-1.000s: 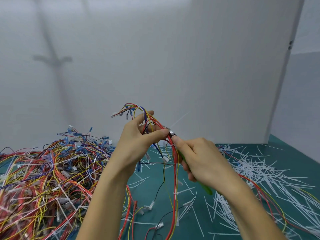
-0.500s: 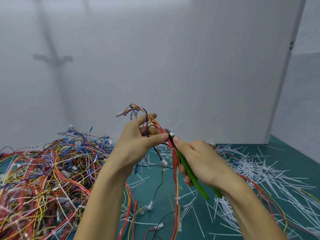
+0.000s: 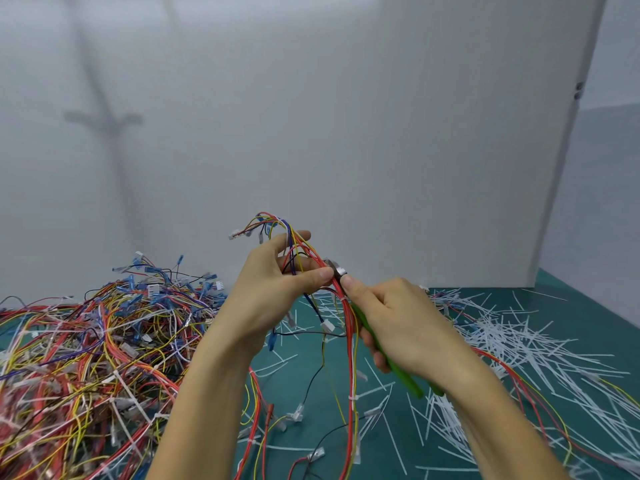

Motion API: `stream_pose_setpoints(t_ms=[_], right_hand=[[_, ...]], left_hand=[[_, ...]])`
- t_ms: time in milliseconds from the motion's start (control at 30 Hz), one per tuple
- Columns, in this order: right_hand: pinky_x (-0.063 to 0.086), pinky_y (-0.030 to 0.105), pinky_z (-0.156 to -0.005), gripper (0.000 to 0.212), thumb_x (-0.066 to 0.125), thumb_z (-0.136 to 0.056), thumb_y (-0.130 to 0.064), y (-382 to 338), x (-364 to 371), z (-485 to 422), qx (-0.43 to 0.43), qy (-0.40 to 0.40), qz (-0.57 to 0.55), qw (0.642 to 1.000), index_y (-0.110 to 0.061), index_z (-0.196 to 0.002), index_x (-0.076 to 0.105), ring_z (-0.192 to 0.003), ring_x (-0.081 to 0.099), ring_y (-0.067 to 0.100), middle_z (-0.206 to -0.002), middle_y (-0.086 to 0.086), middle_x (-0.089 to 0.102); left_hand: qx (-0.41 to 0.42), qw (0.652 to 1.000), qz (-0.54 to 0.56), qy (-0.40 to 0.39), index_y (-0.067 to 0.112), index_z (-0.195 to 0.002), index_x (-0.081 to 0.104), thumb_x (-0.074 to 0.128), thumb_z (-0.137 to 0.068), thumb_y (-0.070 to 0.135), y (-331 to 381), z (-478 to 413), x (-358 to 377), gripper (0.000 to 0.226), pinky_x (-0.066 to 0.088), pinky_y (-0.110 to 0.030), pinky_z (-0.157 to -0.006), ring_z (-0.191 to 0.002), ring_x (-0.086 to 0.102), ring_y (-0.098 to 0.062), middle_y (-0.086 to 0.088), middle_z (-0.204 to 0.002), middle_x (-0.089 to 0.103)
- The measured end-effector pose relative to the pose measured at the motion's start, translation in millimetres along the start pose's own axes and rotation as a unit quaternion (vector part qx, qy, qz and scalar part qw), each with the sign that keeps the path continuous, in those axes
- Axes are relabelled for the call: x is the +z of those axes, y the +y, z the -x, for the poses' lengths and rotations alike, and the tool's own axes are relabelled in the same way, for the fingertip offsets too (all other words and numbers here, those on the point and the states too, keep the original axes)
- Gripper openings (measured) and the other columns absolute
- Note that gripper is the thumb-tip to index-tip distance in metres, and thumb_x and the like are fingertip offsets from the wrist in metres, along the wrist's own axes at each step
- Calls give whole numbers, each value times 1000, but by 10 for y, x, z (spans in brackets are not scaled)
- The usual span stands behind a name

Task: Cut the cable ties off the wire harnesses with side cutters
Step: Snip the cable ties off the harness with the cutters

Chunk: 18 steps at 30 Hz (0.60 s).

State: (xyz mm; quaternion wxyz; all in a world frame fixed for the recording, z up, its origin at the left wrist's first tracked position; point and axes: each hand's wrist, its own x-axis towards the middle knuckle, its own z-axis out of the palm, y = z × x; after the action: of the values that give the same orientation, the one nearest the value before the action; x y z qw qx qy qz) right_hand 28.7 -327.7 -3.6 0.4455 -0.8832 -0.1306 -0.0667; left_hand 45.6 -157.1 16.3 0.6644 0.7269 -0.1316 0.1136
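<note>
While the left hand [image 3: 273,289] pinches the wire harness [image 3: 350,344] between thumb and fingers, holding it above the green mat [image 3: 588,327], the right hand [image 3: 398,327] grips the green-handled side cutters [image 3: 405,379], their tip at the red wires beside the left thumb. The blades should, I think, catch only the white cable tie [image 3: 342,298] just below, not insulation. More harnesses [image 3: 86,341] lie piled left, cut ties [image 3: 519,341] right.

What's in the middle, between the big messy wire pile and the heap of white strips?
In the head view, both hands: the left hand holds a wire harness, the right hand grips green-handled side cutters, above the green mat.
</note>
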Motion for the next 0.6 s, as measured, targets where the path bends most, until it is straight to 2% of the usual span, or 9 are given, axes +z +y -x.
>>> stream_pose_setpoints(t_ms=[67,167,267,333,400,500,600], right_hand=[[50,28,-44,64,38,-97,-60,13,-1,-11,7,0,-21,1000,-12,-59,55,-39,60,19,-49,0,60],[52,30,-45,59,43,-96,-59,31,-22,-41,12,15,-89,996,-10,-70,65,-42,60,21,-54,2,64],[51,32,-45,44,65,-86,-54,32,-29,-45,9,5,-157,988,-14,-67,67,-43,58,21,-53,1,62],[50,30,-46,30,76,-83,-38,37,-2,-46,1,-3,-168,986,-13,-69,68,-42,56,18,-50,-3,58],[51,32,-47,18,76,-85,-24,29,29,-52,-5,-1,-192,981,-10,-75,69,-42,55,19,-49,-4,57],[53,33,-47,15,74,-88,-18,11,38,-55,-23,11,-236,971,-10,-76,69,-43,54,21,-51,0,58],[52,33,-45,14,73,-87,-12,-5,10,-47,-50,19,-275,960,-9,-74,69,-42,53,21,-51,3,56]], left_hand=[[0,1000,8,4,12,-128,54,74,-82,0,-13,-11,-10,52,58,-22,-79,-76,71,-12,-1,-75,72],[1,1000,21,18,13,-130,51,73,-83,1,-30,-29,-33,54,57,-30,-88,-85,73,-16,0,-81,76],[0,999,31,19,13,-131,49,74,-82,4,-48,-49,-50,55,53,-39,-97,-96,73,-22,-5,-93,77],[2,999,41,20,14,-127,51,76,-80,9,-60,-56,-47,53,52,-41,-98,-99,72,-25,-6,-93,77],[6,999,46,23,16,-124,54,79,-73,17,-66,-58,-43,56,54,-38,-95,-98,71,-28,-8,-92,77],[13,998,60,20,15,-121,58,80,-63,24,-76,-62,-67,62,56,-32,-87,-89,72,-24,-12,-89,76],[0,998,60,8,12,-120,61,80,-63,26,-70,-57,-90,61,56,-21,-69,-75,72,-17,-7,-83,76]])
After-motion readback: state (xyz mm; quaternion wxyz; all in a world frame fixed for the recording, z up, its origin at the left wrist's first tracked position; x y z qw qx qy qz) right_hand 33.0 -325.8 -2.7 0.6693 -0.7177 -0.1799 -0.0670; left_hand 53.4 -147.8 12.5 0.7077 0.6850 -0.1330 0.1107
